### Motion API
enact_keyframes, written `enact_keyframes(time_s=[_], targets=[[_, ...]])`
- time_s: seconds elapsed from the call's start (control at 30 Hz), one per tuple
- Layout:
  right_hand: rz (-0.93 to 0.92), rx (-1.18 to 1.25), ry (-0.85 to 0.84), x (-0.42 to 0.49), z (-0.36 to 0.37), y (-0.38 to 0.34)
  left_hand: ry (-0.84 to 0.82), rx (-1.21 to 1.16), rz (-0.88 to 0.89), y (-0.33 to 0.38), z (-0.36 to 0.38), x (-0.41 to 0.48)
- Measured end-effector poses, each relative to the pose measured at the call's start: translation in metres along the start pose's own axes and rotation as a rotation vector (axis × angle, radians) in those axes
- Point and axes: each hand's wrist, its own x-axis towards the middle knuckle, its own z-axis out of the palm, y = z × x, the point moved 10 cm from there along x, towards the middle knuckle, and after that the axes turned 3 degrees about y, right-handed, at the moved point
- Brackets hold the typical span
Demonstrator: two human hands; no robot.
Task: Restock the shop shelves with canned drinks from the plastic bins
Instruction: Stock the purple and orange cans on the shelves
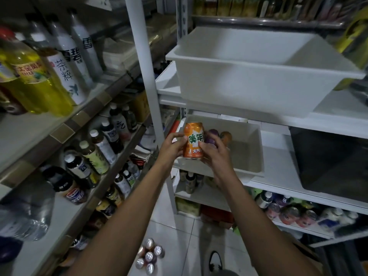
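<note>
On my screen, both hands held one orange can (193, 143) upright, in front of the lower white bin (250, 150). The left hand (171, 146) gripped the can's left side, with its thumb on the front. The right hand (214, 154) gripped the right side, with its fingers curled round the back. The bin sat on a white shelf (278, 154) in the middle of the rack.

Inside the bin I saw a purple can (211, 136) just behind the right hand's fingers. I could not tell if they touched it. Another orange can (226, 136) lay beside the purple one.

A bigger white bin (249, 86) sat on the shelf above. A dark bin (328, 162) sat to the right of the lower one. Many bottles (65, 62) stood on the shelves at my left. A small bunch of cans (149, 255) stood on the tiled floor (173, 232), near a shoe (215, 260).
</note>
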Motion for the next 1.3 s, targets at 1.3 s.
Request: enact_keyframes(time_s=[1.3], targets=[[0.01,-0.167,-1.111,-0.207,0.484,-0.011,0.985,0.103,0.369,0.177,-0.413,-0.322]])
